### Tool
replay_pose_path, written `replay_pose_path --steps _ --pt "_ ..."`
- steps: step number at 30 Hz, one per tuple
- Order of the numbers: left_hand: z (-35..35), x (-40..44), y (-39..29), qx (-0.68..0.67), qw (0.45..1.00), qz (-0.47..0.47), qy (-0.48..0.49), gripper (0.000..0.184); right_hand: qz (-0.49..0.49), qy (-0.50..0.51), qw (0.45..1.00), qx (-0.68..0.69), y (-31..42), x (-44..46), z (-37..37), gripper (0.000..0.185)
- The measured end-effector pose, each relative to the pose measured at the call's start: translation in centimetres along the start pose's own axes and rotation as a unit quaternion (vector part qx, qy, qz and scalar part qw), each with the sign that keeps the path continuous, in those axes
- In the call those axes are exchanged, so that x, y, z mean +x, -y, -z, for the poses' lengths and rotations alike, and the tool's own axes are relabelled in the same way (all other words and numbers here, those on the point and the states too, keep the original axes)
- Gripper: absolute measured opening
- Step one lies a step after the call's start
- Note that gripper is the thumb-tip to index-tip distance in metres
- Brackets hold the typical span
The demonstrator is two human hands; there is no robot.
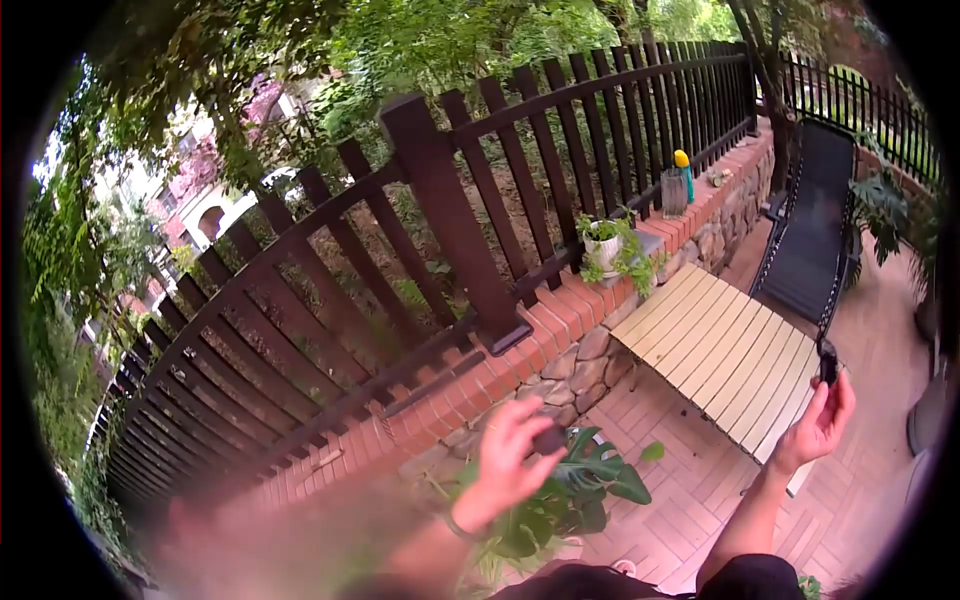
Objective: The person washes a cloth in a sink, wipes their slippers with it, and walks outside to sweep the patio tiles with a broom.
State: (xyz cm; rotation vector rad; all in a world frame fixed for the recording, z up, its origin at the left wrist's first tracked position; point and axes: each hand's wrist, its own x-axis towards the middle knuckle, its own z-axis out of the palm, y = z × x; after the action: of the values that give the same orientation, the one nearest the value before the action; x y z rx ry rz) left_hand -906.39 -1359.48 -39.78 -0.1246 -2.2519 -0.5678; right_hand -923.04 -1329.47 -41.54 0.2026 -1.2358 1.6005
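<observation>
My left hand [508,462], blurred, is raised over a large-leaved potted plant [590,480], its fingers curled round a small dark round object [549,440]. At the right, near the corner of the slatted table [725,350], my right hand [822,420] pinches a small black object [828,362] between thumb and fingers. Both objects are too small to name. The two hands are well apart.
A dark fence [450,220] stands on a brick-topped stone wall [560,325]. On the wall are a white pot with a trailing plant [603,250], a clear glass [673,193] and a yellow-capped bottle [684,172]. Behind the table is a black lounge chair [808,225].
</observation>
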Motion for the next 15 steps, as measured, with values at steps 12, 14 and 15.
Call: replay_pose_path --steps 12,14,15 --pt "34.3 28.7 20.5 0.449 0.856 0.053 -0.251 0.08 0.417 0.33 0.844 0.071 22.2 -0.9 -47.4 0.031" --pt "29.5 23.0 18.4 0.33 0.9 -0.099 -0.267 0.047 0.411 0.409 0.799 0.158 21.4 -6.5 -40.5 0.025" --pt "26.3 19.1 16.9 0.199 0.949 -0.078 -0.23 0.027 0.426 0.468 0.766 0.116 19.8 -9.5 -36.1 0.022"
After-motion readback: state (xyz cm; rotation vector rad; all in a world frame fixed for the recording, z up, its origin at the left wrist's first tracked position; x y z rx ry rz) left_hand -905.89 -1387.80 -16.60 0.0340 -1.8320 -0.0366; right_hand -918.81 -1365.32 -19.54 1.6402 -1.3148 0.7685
